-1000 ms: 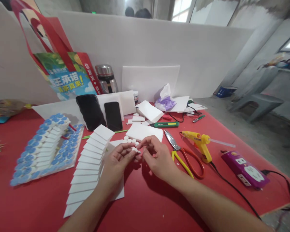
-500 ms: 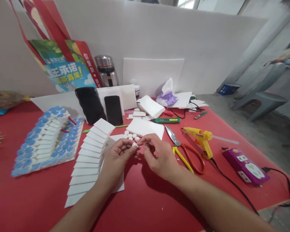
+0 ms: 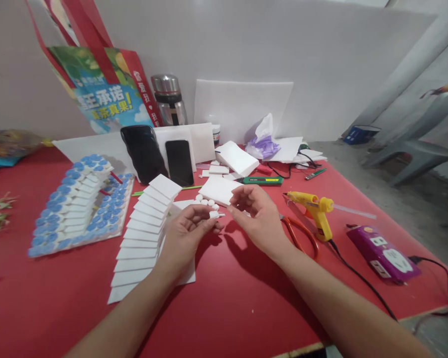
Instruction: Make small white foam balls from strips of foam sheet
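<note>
My left hand (image 3: 186,236) pinches a small white foam piece (image 3: 214,214) between thumb and forefinger. My right hand (image 3: 259,221) is a short way to the right, its fingers curved and apart, with nothing plainly held. Several small white foam discs (image 3: 205,202) lie just beyond the left fingertips. Beside my left forearm, a fan-shaped flight of white foam-board steps (image 3: 140,228) rests on a white sheet. A white foam board block (image 3: 218,188) sits behind the discs. Red-handled scissors (image 3: 302,231) are partly hidden by my right hand.
A blue-and-white model with steps (image 3: 78,209) stands left on the red table (image 3: 224,308). Two phones (image 3: 144,154) lean behind the steps. A green utility knife (image 3: 263,181) lies behind. Rightward are a yellow glue gun (image 3: 315,209) and a purple power strip (image 3: 383,253) with cords.
My right hand has moved away from the left hand and its fingers have opened. The left hand keeps its pinch on the white piece. The view has shifted slightly.
</note>
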Demonstrator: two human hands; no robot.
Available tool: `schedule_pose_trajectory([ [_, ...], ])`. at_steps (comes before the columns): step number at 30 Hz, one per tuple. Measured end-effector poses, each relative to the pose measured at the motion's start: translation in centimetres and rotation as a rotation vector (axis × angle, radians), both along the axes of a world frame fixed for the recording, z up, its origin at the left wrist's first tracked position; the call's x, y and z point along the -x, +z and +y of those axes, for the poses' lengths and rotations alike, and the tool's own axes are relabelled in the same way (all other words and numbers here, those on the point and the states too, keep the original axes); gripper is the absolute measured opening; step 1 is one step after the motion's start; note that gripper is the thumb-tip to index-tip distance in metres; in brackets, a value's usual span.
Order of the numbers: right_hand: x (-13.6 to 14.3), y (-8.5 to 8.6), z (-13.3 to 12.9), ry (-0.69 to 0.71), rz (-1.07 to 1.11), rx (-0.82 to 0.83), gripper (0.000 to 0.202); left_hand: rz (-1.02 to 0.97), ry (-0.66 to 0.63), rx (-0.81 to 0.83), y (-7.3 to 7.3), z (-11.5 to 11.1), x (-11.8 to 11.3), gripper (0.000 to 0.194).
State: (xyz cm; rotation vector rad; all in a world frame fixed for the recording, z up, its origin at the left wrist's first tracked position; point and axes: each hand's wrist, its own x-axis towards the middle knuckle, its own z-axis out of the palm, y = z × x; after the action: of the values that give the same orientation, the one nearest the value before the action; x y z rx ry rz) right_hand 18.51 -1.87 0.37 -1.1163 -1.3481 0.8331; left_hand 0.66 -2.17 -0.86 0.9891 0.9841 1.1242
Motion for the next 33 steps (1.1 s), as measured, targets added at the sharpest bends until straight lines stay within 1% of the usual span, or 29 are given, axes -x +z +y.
schedule_pose_trajectory([
  [2, -0.1, 0.0, 0.3, 0.031, 0.092, 0.072, 0.022, 0.001, 0.001, -0.009, 0.0, 0.0, 0.0, 0.034],
  [4, -0.1, 0.2, 0.4, 0.037, 0.124, 0.108, 0.019, 0.000, -0.001, -0.020, 0.0, 0.1, 0.1, 0.034],
  [9, -0.3, 0.7, 0.0, 0.009, 0.076, 0.110, 0.017, 0.008, 0.008, -0.027, -0.2, 0.1, 0.1, 0.031],
  [12, -0.4, 0.9, 0.0, 0.023, 0.061, 0.118, 0.016, 0.022, -0.008, -0.034, -0.2, 0.1, 0.1, 0.032],
  [14, -0.4, 0.7, 0.0, 0.027, 0.050, 0.146, 0.021, 0.038, -0.025, -0.034, -0.1, 0.2, 0.1, 0.035],
  [17, -0.4, 0.1, 0.3, 0.040, 0.029, 0.181, 0.033, 0.059, -0.045, -0.025, 0.1, 0.1, 0.0, 0.034],
  [18, -0.4, -0.2, 0.4, 0.044, 0.021, 0.172, 0.032, 0.060, -0.052, -0.023, 0.1, 0.1, 0.0, 0.034],
  [22, -0.2, -0.8, 0.5, 0.064, -0.043, 0.101, 0.014, 0.042, -0.072, -0.016, 0.2, 0.0, -0.1, 0.032],
  [27, 0.0, -0.9, 0.2, 0.121, -0.122, 0.040, 0.015, 0.036, -0.074, -0.012, 0.0, 0.0, 0.0, 0.031],
  [33, 0.1, -1.2, 0.1, 0.125, -0.186, -0.059, 0.018, 0.040, -0.061, 0.000, 0.2, -0.1, 0.0, 0.032],
])
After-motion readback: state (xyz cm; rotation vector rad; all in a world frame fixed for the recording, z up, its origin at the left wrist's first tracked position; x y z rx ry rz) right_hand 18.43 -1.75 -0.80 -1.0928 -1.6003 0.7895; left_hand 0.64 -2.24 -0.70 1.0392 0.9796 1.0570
